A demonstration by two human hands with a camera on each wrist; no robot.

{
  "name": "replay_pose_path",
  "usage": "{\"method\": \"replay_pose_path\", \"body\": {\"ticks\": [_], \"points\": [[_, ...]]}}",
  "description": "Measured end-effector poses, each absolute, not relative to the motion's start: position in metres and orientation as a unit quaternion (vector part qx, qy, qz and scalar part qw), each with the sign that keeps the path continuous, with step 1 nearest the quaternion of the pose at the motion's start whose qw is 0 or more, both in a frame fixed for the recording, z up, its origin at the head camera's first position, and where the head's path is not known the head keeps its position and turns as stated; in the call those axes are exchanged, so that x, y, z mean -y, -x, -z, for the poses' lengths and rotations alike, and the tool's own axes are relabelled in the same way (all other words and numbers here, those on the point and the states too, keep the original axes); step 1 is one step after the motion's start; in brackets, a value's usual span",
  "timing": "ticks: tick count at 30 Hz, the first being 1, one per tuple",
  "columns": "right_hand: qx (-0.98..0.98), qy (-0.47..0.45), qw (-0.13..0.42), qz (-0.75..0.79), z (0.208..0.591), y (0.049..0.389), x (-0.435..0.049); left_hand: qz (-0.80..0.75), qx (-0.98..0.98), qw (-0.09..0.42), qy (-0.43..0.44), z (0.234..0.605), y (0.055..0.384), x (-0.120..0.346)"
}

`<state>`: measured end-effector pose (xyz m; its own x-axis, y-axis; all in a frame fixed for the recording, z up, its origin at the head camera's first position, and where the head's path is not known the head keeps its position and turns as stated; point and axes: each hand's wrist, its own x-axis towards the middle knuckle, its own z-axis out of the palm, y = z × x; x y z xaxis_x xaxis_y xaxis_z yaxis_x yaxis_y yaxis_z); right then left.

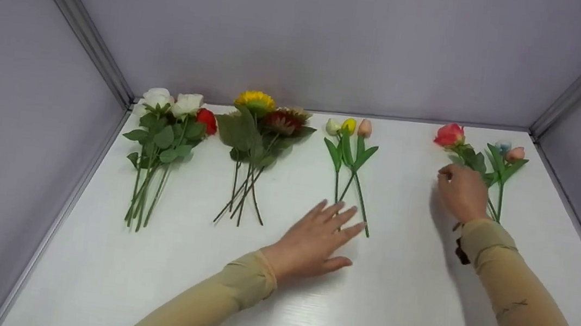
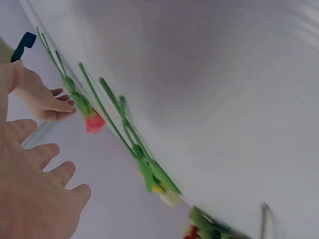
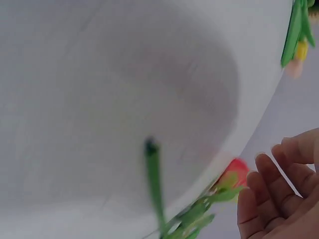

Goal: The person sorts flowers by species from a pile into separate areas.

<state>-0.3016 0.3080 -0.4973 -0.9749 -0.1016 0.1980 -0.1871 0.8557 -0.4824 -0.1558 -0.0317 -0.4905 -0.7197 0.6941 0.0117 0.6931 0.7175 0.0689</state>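
My left hand, fingers spread, reaches over the lower stems of three tulips coloured white, yellow and pale pink. It holds nothing, and its straight fingers show in the left wrist view too. On the right side, my right hand is beside a pinkish-red rose, overlapping its stem in the head view. Loosely bent fingers with nothing between them show in the right wrist view, close by the rose's bloom. A blue tulip and a pink tulip lie just right of that hand.
White roses and a red rose lie in a bunch at far left. Beside them lie a yellow sunflower and dark red blooms with crossed stems. Grey walls enclose the white table at the back and sides.
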Motion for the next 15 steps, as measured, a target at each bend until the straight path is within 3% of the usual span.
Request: {"method": "replay_pose_path", "body": {"ticks": [7, 15], "points": [[0.971, 0.017, 0.044, -0.234, 0.496, 0.298, -0.377, -0.005, -0.904, 0.014, -0.427, 0.501, 0.155, -0.043], [0.972, 0.042, -0.021, -0.231, 0.496, 0.290, -0.401, 0.014, -0.892, 0.006, -0.451, 0.499, 0.151, -0.089]]}}
